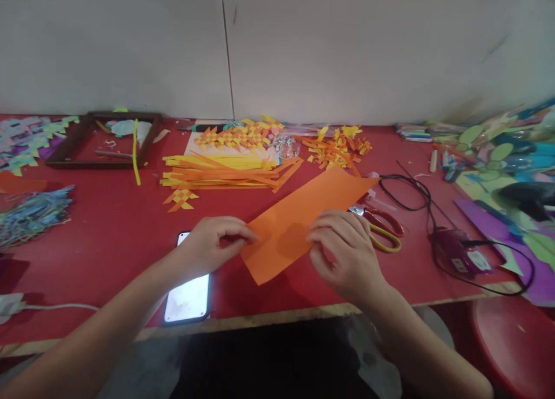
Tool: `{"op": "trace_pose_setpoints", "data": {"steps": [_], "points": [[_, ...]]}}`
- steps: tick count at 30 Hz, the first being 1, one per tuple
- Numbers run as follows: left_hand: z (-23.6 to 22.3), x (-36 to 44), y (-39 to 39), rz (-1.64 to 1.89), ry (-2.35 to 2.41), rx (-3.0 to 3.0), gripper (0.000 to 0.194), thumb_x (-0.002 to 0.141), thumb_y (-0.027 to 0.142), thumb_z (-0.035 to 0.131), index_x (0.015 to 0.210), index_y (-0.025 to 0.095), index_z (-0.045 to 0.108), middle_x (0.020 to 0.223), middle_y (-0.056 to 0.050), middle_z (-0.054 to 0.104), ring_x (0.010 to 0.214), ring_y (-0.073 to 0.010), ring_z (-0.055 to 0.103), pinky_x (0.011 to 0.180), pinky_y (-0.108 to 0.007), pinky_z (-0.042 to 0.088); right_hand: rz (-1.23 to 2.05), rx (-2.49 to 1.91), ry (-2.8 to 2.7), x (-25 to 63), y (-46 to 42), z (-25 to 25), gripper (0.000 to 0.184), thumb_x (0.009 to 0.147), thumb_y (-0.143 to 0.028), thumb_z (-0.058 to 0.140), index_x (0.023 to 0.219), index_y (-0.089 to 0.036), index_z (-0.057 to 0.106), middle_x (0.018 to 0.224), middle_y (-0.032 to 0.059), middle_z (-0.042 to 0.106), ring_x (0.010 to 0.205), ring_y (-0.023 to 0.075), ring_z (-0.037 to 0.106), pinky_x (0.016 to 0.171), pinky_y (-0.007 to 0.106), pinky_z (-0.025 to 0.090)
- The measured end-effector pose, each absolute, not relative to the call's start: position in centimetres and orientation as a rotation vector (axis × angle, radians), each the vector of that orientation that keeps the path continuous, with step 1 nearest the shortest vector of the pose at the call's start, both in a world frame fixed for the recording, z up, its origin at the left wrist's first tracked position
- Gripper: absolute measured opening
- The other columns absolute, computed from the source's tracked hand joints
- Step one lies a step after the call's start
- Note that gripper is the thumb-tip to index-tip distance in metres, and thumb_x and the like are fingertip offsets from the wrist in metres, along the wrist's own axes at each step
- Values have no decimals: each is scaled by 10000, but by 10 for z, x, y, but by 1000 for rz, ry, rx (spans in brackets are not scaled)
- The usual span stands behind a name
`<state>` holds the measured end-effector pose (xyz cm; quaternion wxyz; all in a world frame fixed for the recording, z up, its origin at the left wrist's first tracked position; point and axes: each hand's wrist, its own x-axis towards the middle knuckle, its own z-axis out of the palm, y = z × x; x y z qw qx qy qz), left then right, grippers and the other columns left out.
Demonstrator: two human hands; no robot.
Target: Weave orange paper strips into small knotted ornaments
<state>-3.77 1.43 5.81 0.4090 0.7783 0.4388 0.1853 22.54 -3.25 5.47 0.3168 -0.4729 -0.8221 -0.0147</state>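
An orange sheet of paper (299, 214) is held at a slant above the red table, its far corner pointing to the right. My left hand (219, 243) pinches its left edge between thumb and fingers. On the near right edge, my right hand (344, 251) grips the sheet with bent fingers. A phone (188, 298) with a lit white screen lies partly beneath my left wrist. Just right of the sheet rest scissors (384, 228) with red and yellow handles, their blades partly hidden by the paper.
Yellow and orange paper strips (221, 173) lie behind the sheet, near woven paper pieces (234, 136) and a heap of folded bits (340, 147). A brown wooden frame (65, 156) is at back left. At right, a purple power box (462, 251) trails black cable.
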Motion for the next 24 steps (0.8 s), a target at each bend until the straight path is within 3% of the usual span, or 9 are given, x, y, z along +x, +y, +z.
{"op": "trace_pose_setpoints", "data": {"steps": [4, 8, 12, 16, 20, 22, 24], "points": [[56, -33, 0, 390, 1185, 2050, 269, 930, 279, 508, 1094, 224, 714, 1087, -47, 741, 918, -195, 683, 814, -302, 536, -101, -1264, -2104, 230, -22, 38, 160, 791, -83, 598, 810, -242, 607, 1002, 77, 584, 1087, 329, 552, 909, 511, 409], [45, -22, -15, 153, 1078, 2318, 416, 962, 347, 484, 1306, 139, 590, 1245, -140, 668, 1121, -291, 608, 954, -435, 489, -97, -1328, -2100, 237, -2, 13, 140, 823, -88, 567, 792, -198, 648, 1076, 117, 487, 1024, 303, 505, 899, 516, 425], [38, -10, -28, -46, 969, 2462, 525, 927, 419, 553, 1314, 64, 571, 1145, -181, 673, 1001, -329, 615, 846, -476, 525, 103, -1254, -2166, 238, 11, 0, 166, 822, -67, 552, 775, -192, 650, 1015, 103, 498, 901, 241, 501, 776, 413, 480], [34, -4, -33, -102, 920, 2499, 562, 869, 466, 629, 1297, 102, 592, 1064, -155, 683, 944, -324, 622, 797, -449, 526, 225, -1143, -2234, 232, 8, -2, 187, 825, -63, 532, 842, -204, 653, 1072, 107, 533, 987, 253, 532, 823, 425, 490], [32, -9, -28, 6, 1020, 2535, 514, 970, 421, 460, 1397, 138, 499, 1065, -146, 671, 933, -289, 619, 795, -414, 511, 247, -1069, -2296, 228, 2, -8, 220, 814, -61, 529, 891, -210, 671, 1105, 114, 548, 1065, 275, 530, 875, 449, 492], [34, -17, -24, 100, 1268, 2582, 485, 1000, 347, 375, 1406, 101, 472, 1081, -167, 649, 951, -295, 600, 822, -428, 497, 231, -1060, -2319, 226, 0, -13, 226, 814, -66, 529, 909, -207, 677, 1102, 119, 547, 1071, 282, 524, 882, 458, 495], [39, -28, -21, 141, 1594, 2607, 516, 993, 384, 366, 1406, 90, 462, 1085, -182, 633, 979, -332, 576, 833, -460, 484, 230, -1064, -2332, 225, 0, -17, 223, 821, -71, 526, 912, -204, 679, 1103, 124, 547, 1081, 287, 517, 888, 463, 497]]}}
